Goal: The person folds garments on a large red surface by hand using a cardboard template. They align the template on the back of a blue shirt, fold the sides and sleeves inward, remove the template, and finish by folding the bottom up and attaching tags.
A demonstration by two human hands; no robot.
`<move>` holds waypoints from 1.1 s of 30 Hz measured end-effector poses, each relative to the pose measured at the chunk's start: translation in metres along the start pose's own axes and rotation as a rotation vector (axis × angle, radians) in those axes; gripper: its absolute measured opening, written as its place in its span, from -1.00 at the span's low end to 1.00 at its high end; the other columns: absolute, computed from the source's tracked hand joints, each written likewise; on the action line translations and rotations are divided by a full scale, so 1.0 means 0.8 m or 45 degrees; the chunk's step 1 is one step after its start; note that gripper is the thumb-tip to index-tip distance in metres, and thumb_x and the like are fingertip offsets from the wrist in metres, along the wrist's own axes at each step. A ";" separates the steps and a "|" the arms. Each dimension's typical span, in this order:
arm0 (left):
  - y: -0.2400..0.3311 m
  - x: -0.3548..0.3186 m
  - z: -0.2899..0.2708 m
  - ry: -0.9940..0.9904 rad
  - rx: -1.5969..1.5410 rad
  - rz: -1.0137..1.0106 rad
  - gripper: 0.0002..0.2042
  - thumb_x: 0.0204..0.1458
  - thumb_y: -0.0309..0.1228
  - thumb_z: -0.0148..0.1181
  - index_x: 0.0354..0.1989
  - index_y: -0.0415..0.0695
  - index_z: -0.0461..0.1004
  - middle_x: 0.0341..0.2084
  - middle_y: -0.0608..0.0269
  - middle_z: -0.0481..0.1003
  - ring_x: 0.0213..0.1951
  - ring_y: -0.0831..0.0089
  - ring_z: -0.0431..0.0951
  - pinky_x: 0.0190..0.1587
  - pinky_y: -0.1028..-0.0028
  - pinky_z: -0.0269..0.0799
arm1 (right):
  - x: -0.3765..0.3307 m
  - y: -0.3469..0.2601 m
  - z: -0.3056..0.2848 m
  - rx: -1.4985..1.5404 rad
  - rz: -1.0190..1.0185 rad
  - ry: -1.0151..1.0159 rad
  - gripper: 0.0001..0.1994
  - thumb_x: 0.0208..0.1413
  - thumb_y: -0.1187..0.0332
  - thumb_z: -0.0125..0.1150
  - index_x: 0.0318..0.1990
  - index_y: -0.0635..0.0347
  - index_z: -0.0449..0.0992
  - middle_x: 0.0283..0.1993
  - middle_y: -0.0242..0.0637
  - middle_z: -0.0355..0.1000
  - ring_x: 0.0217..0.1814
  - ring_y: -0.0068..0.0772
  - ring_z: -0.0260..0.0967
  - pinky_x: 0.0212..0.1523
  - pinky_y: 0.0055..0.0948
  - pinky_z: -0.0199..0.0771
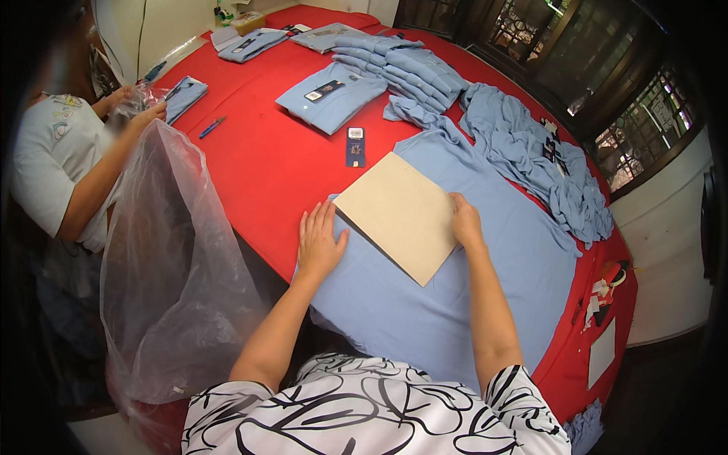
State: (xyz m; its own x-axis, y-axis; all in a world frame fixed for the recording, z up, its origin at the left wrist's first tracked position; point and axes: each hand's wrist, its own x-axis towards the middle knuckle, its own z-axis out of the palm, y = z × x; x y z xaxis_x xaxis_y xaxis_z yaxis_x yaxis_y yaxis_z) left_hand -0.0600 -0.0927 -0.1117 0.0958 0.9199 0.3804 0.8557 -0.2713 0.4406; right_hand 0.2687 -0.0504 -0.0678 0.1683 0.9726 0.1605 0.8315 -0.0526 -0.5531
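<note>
A light blue shirt point(485, 273) lies spread flat on the red table point(258, 167) in front of me. A beige cardboard sheet point(398, 212) rests on top of it. My left hand point(318, 243) lies flat with fingers apart on the shirt, touching the board's left edge. My right hand point(464, 221) presses on the board's right edge, fingers curled over it.
A folded blue shirt point(330, 95) and a dark tag point(355, 146) lie beyond the board. Stacked folded shirts point(409, 68) and a loose heap of shirts point(531, 144) sit far right. A big clear plastic bag point(171, 265) hangs at left, beside another person point(61, 167) handling a bagged shirt point(178, 95). A blue pen point(211, 127) lies near them.
</note>
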 end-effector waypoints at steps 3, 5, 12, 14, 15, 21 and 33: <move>-0.003 0.002 0.001 -0.001 0.011 0.004 -0.40 0.10 -0.22 0.15 0.27 -0.30 0.24 0.29 0.04 0.25 0.36 0.18 0.13 0.42 0.12 -0.12 | 0.012 -0.002 -0.004 -0.090 -0.048 -0.003 -0.64 0.15 0.58 -0.12 0.05 0.15 0.47 -0.12 0.13 0.51 -0.06 0.15 0.47 -0.07 -0.10 0.42; -0.003 0.002 0.002 0.002 0.031 0.013 -0.41 0.11 -0.22 0.15 0.26 -0.31 0.25 0.28 0.02 0.26 0.36 0.18 0.13 0.42 0.12 -0.12 | 0.015 0.003 -0.006 -0.062 -0.097 0.056 -0.65 0.16 0.58 -0.13 0.05 0.16 0.47 -0.13 0.13 0.51 -0.06 0.16 0.47 -0.07 -0.11 0.42; 0.005 0.003 0.004 -0.033 0.093 -0.014 -0.42 0.13 -0.20 0.11 0.26 -0.32 0.26 0.31 0.02 0.22 0.37 0.19 0.12 0.42 0.12 -0.13 | 0.005 0.001 -0.010 0.132 -0.076 0.142 -0.65 0.16 0.58 -0.16 0.05 0.17 0.46 -0.09 0.12 0.50 -0.02 0.20 0.44 -0.04 -0.11 0.42; 0.007 0.005 0.004 -0.055 0.079 -0.035 -0.42 0.13 -0.20 0.12 0.27 -0.31 0.25 0.33 0.02 0.20 0.37 0.17 0.10 0.42 0.11 -0.14 | 0.007 0.002 -0.015 0.062 -0.003 0.090 -0.63 0.14 0.61 -0.18 0.05 0.18 0.45 -0.08 0.12 0.50 -0.01 0.19 0.44 -0.02 -0.11 0.41; 0.006 0.004 0.002 -0.069 0.065 -0.057 -0.42 0.13 -0.21 0.12 0.27 -0.30 0.25 0.33 0.02 0.19 0.38 0.15 0.09 0.42 0.10 -0.15 | 0.005 -0.005 -0.015 0.063 0.038 0.068 -0.61 0.11 0.63 -0.18 0.05 0.20 0.45 -0.07 0.12 0.50 0.00 0.20 0.43 -0.01 -0.11 0.41; 0.050 0.029 0.003 -0.030 -0.020 0.155 -0.44 0.11 -0.22 0.17 0.26 -0.21 0.29 0.31 0.08 0.19 0.38 -0.01 0.03 0.40 -0.06 -0.20 | 0.008 -0.016 -0.007 -0.049 0.033 0.040 -0.57 0.01 0.68 -0.18 0.03 0.25 0.44 -0.09 0.14 0.49 -0.02 0.20 0.42 0.00 -0.07 0.41; 0.104 0.083 0.067 -0.218 -0.010 0.234 -0.28 -0.06 0.14 0.22 0.28 0.06 0.34 0.32 0.24 0.21 0.38 0.04 0.04 0.35 -0.29 -0.34 | 0.016 -0.031 -0.016 -0.349 0.061 -0.064 -0.64 0.04 0.59 -0.05 0.01 0.16 0.46 -0.03 0.02 0.44 -0.03 0.16 0.41 -0.02 -0.07 0.43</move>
State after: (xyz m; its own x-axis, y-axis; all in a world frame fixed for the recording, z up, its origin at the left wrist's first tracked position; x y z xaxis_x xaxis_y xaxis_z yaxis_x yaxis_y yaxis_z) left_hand 0.0448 -0.0388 -0.0937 0.3346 0.8892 0.3119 0.8120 -0.4400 0.3835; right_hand 0.2571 -0.0399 -0.0415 0.1901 0.9772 0.0946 0.9364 -0.1515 -0.3165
